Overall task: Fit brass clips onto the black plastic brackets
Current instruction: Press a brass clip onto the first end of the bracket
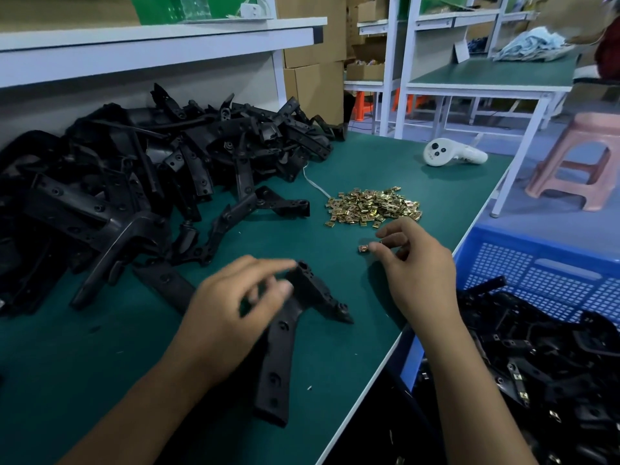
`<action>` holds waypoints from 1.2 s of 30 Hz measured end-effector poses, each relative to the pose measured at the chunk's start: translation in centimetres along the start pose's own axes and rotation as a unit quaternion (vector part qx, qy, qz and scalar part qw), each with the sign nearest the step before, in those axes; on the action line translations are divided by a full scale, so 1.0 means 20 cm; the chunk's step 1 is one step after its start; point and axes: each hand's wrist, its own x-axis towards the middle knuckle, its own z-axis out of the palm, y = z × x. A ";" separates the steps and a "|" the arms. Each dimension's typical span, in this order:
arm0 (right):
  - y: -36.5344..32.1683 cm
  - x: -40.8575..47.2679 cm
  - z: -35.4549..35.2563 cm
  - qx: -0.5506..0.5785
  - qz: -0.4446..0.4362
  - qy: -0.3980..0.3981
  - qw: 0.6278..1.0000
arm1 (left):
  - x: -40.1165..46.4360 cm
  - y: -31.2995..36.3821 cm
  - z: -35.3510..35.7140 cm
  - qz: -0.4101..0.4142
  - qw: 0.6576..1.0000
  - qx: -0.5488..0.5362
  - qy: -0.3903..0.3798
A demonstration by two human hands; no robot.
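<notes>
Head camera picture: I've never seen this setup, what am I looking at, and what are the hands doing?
There is no machine here: a person works with bare hands, and the single picture comes from a camera worn on their head, looking forward and down at a green-topped bench. The left hand rests on a black plastic bracket lying on the bench; its fingers are blurred. The right hand pinches one small brass clip just above the surface. Behind it lies a pile of brass clips. A large heap of black brackets fills the left side. A blue crate at the right holds more brackets, some showing brass clips.
</notes>
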 end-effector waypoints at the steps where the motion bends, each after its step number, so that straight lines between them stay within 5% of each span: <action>1: 0.00 0.00 0.00 0.004 0.002 -0.001 1.000 | 0.00 0.02 0.01 0.002 0.999 0.024 -0.044; 8: 0.00 -0.01 -0.02 0.040 0.009 0.006 0.999 | 0.05 0.12 0.03 -0.069 0.986 0.124 -0.084; 12: -0.01 -0.01 -0.02 0.064 0.004 -0.004 0.998 | -0.01 0.23 0.14 -0.022 0.973 0.222 -0.052; 16: -0.05 -0.02 -0.03 0.156 0.016 -0.058 0.986 | -0.01 0.22 0.12 0.038 0.959 0.259 -0.106; 24: -0.11 -0.03 0.00 0.322 0.062 -0.118 0.937 | 0.00 0.15 0.07 0.075 0.957 0.226 -0.165; 36: -0.17 -0.06 0.00 0.382 0.110 -0.188 0.898 | 0.05 0.03 0.09 -0.039 0.971 0.204 -0.121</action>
